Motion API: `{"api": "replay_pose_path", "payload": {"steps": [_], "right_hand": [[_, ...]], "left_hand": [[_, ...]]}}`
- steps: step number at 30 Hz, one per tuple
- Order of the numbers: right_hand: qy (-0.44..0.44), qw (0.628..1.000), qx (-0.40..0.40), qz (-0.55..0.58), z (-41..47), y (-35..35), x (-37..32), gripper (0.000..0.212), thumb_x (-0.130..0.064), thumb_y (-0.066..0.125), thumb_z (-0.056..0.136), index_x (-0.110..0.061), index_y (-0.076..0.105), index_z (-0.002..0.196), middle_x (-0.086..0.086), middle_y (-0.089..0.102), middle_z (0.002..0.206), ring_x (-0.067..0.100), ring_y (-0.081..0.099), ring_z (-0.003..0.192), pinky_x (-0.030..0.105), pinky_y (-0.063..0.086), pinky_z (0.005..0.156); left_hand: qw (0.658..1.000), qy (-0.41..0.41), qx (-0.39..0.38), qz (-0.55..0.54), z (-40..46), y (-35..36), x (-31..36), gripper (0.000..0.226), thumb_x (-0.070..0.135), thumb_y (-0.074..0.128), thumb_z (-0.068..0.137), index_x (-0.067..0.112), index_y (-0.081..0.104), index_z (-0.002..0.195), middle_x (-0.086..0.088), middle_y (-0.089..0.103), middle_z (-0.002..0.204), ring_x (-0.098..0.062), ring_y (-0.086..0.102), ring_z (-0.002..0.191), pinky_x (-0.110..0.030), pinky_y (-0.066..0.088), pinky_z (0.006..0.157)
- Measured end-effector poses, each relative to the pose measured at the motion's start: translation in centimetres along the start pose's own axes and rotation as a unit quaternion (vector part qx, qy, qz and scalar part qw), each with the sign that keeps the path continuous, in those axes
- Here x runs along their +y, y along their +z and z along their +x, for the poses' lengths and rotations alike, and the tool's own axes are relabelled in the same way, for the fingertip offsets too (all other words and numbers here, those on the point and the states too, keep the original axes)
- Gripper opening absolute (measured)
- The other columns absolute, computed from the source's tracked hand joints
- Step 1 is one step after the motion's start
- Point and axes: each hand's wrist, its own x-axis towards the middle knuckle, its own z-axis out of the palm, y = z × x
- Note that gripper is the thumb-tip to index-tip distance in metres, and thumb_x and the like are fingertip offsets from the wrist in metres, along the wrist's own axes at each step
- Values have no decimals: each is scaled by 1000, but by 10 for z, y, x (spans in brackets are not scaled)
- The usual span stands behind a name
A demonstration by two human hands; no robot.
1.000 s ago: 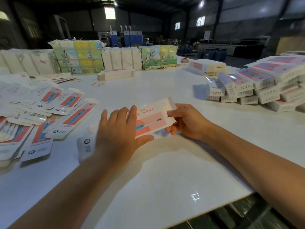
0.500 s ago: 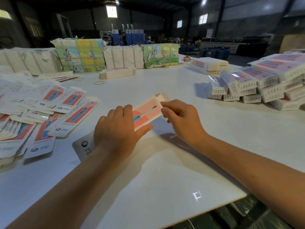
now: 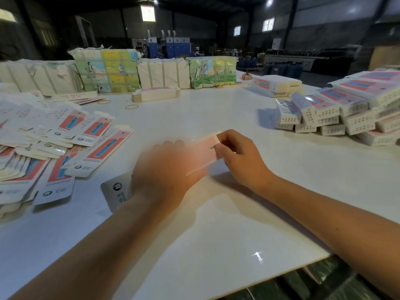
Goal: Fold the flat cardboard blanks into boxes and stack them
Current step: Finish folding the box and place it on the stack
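Observation:
A pink and white cardboard blank [image 3: 202,151] sits between both hands above the white table [image 3: 216,224], blurred by motion. My left hand [image 3: 166,172] holds its near part, thumb under the front edge; a white flap [image 3: 118,192] sticks out to the left of that hand. My right hand [image 3: 239,155] pinches the blank's far right end with curled fingers. Loose flat blanks [image 3: 65,139] lie spread at the left. Folded boxes [image 3: 337,113] are stacked at the right.
Wrapped bundles [image 3: 108,70] line the table's far side, with a small stack of blanks [image 3: 155,94] and rubber bands [image 3: 131,107] in front of them. More boxes [image 3: 275,85] stand at the back right. The table's front edge [image 3: 259,280] runs close to my right forearm.
The blank has narrowed as its panels fold together. My right hand moved from the blank's right side onto its far end. My left hand is now blurred with motion.

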Motion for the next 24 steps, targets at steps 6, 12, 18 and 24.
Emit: {"api": "replay_pose_path", "payload": {"steps": [6,12,18,24], "right_hand": [[-82,984,16,-160,3,-8,2,16,-23,60,91,-17,59,106,0,54,100,9,51,79,22,39,71],[254,905,-90,331,12,-9,-1,50,-23,65,82,-11,51,128,15,61,123,26,64,98,38,56,75],[-46,997,-22,-59,0,0,2,19,-25,42,99,-18,55,86,0,64,75,11,61,66,19,48,62],[-14,999,-46,15,0,-1,1,38,-38,32,102,-17,62,88,4,67,82,17,62,72,25,51,67]], "left_hand": [[999,-31,-22,0,1,-1,-4,91,70,17,71,1,57,115,-16,63,91,-31,60,75,-34,44,62],[999,-43,16,15,5,2,-2,102,75,-6,60,18,39,131,-1,56,113,-19,54,96,-27,38,71],[998,-47,3,-47,3,-1,9,89,69,19,72,-1,58,109,-16,63,87,-32,60,73,-33,43,61],[998,-46,-25,-45,-1,-2,7,84,67,26,74,-3,59,108,-16,62,85,-32,59,70,-33,44,60]]}}
